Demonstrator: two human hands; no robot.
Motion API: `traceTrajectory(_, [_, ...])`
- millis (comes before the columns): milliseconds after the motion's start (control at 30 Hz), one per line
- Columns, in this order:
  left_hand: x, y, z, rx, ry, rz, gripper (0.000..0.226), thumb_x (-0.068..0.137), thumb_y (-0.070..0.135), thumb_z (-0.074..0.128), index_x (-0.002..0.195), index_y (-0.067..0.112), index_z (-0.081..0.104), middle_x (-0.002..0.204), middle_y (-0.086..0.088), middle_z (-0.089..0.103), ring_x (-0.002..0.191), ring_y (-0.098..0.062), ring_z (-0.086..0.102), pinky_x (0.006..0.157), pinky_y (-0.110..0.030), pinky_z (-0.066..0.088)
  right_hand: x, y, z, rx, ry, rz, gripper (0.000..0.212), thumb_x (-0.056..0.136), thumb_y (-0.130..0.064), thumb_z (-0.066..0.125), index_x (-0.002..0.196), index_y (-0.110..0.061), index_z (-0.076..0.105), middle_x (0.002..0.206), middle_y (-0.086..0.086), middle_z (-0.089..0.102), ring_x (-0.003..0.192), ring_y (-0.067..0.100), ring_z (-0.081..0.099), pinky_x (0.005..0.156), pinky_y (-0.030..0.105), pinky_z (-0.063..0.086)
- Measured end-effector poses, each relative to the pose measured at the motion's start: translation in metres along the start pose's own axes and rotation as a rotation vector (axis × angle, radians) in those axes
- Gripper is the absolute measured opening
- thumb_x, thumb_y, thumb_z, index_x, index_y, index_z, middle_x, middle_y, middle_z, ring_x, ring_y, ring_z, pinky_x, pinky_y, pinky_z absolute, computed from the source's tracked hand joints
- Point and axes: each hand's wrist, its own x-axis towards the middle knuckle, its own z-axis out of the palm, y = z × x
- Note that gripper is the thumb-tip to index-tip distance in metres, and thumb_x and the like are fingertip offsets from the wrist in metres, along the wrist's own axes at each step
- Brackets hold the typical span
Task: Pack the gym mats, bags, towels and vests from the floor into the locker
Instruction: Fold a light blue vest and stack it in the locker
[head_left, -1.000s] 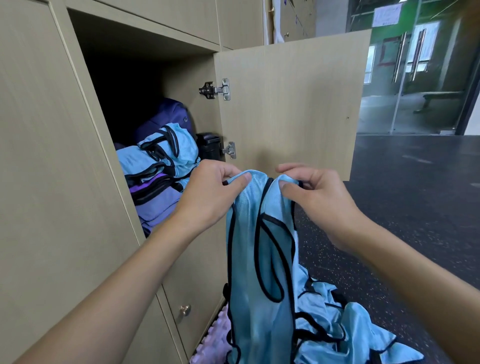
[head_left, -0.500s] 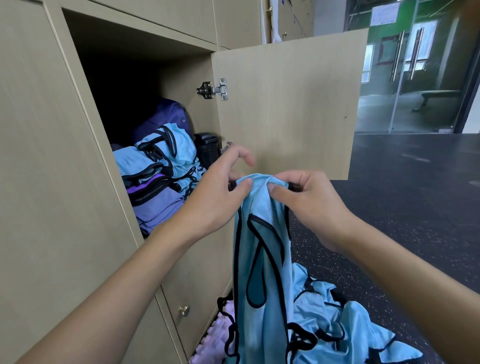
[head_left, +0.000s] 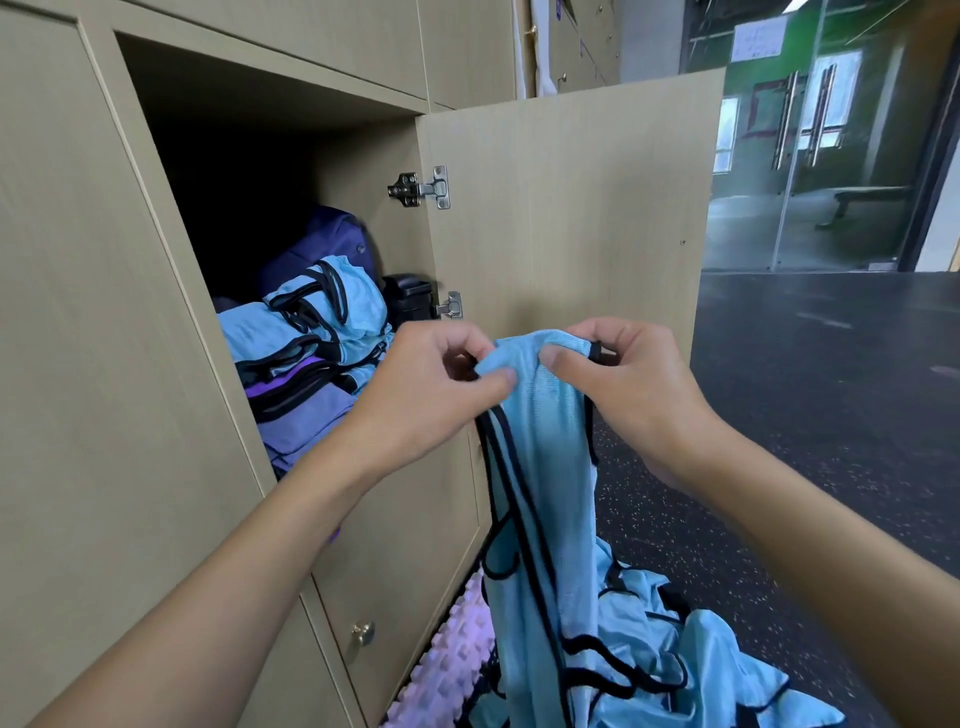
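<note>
Vest (head_left: 540, 467), pale blue, hangs at frame centre before the open locker (head_left: 363, 171); we pinch its top edge with left hand (head_left: 431, 395) and right hand (head_left: 628, 400), likely so it drapes straight for folding; folded vests (head_left: 353, 306) already sit inside.

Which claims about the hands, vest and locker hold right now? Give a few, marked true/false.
1. The left hand and right hand both pinch the top of the blue vest. True.
2. The locker is shut. False: the locker door stands open.
3. Folded vests lie inside the locker. True.
4. No vests lie on the ground. False: a heap of blue vests lies on the floor.
</note>
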Motion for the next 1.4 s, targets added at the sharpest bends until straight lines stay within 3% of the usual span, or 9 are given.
traceTrajectory(167, [0.003, 0.0, -0.008, -0.28, 0.044, -0.093, 0.017, 0.085, -0.008, 0.069, 0.075, 0.005, 0.066, 0.075, -0.015, 0.064, 0.073, -0.027, 0.052, 0.073, -0.041, 0.039, 0.002, -0.01, -0.019, -0.261, -0.205, -0.08, 0.014, 0.088, -0.016, 0.072, 0.076, -0.013, 0.066, 0.071, 0.001, 0.067, 0.062, 0.006, 0.056, 0.062, 0.019, 0.044])
traceTrajectory(333, [0.006, 0.002, -0.008, -0.265, 0.055, -0.046, 0.019, 0.082, -0.003, 0.072, 0.076, 0.015, 0.069, 0.08, -0.013, 0.063, 0.073, -0.024, 0.053, 0.071, -0.036, 0.042, 0.004, -0.011, -0.018, -0.103, -0.06, -0.142, 0.022, 0.088, -0.002, 0.069, 0.076, -0.014, 0.056, 0.07, 0.003, 0.058, 0.061, 0.016, 0.044, 0.056, 0.027, 0.036])
traceTrajectory(500, [0.004, 0.006, -0.006, -0.319, 0.089, -0.013, 0.026, 0.089, -0.012, 0.061, 0.082, 0.012, 0.069, 0.075, 0.0, 0.072, 0.075, -0.024, 0.056, 0.07, -0.034, 0.043, 0.004, -0.007, -0.018, 0.123, -0.069, -0.06, 0.036, 0.091, 0.001, 0.064, 0.118, -0.022, 0.054, 0.088, -0.005, 0.065, 0.067, 0.007, 0.061, 0.066, 0.019, 0.049])
traceTrajectory(633, [0.004, 0.001, -0.008, -0.348, 0.117, -0.054, 0.027, 0.084, -0.009, 0.06, 0.098, 0.013, 0.065, 0.075, -0.008, 0.074, 0.076, -0.027, 0.051, 0.074, -0.04, 0.039, 0.002, 0.005, -0.016, -0.005, -0.235, 0.021, 0.026, 0.094, -0.015, 0.065, 0.11, 0.006, 0.065, 0.111, 0.036, 0.063, 0.097, 0.054, 0.062, 0.092, 0.065, 0.048])
traceTrajectory(833, [-0.013, -0.014, 0.014, -0.35, 0.048, -0.169, 0.082, 0.077, 0.013, 0.084, 0.138, 0.043, 0.037, 0.1, -0.024, 0.072, 0.085, -0.028, 0.07, 0.092, -0.049, 0.056, 0.004, 0.003, -0.01, 0.085, -0.051, 0.004, 0.028, 0.092, -0.017, 0.063, 0.1, 0.01, 0.059, 0.09, 0.027, 0.064, 0.079, 0.033, 0.056, 0.078, 0.053, 0.049])
traceTrajectory(933, [-0.016, -0.017, 0.018, -0.362, 0.026, -0.168, 0.083, 0.071, 0.025, 0.081, 0.134, 0.056, 0.037, 0.101, -0.041, 0.061, 0.08, -0.037, 0.062, 0.086, -0.057, 0.053, 0.006, 0.003, -0.014, 0.074, -0.025, 0.022, 0.025, 0.09, -0.021, 0.069, 0.107, -0.005, 0.061, 0.091, 0.015, 0.065, 0.082, 0.025, 0.059, 0.082, 0.047, 0.051])
traceTrajectory(1067, [-0.011, -0.015, 0.017, -0.404, 0.153, -0.157, 0.061, 0.091, 0.011, 0.068, 0.124, 0.055, 0.041, 0.079, -0.03, 0.063, 0.076, -0.035, 0.058, 0.087, -0.054, 0.051, 0.003, 0.008, -0.018, -0.012, -0.236, 0.126, 0.068, 0.086, -0.01, 0.075, 0.139, -0.028, 0.037, 0.1, 0.004, 0.076, 0.092, 0.022, 0.074, 0.078, 0.035, 0.06])
traceTrajectory(1233, [-0.024, -0.021, 0.034, -0.544, 0.109, -0.282, 0.085, 0.09, 0.02, 0.074, 0.146, 0.047, 0.017, 0.102, -0.007, 0.077, 0.096, -0.029, 0.074, 0.093, -0.05, 0.056, 0.003, 0.015, -0.012, -0.03, -0.098, 0.08, 0.079, 0.089, -0.018, 0.073, 0.138, -0.058, 0.026, 0.098, 0.026, 0.069, 0.083, 0.041, 0.067, 0.085, 0.057, 0.057])
traceTrajectory(1400, [-0.036, -0.021, 0.049, -0.559, 0.053, -0.158, 0.093, 0.087, -0.011, 0.067, 0.146, 0.044, 0.021, 0.096, -0.015, 0.077, 0.083, -0.027, 0.074, 0.076, -0.036, 0.061, 0.005, 0.021, -0.008, -0.011, -0.055, 0.044, 0.076, 0.085, -0.026, 0.075, 0.132, -0.064, 0.029, 0.096, 0.03, 0.066, 0.076, 0.04, 0.064, 0.08, 0.059, 0.057])
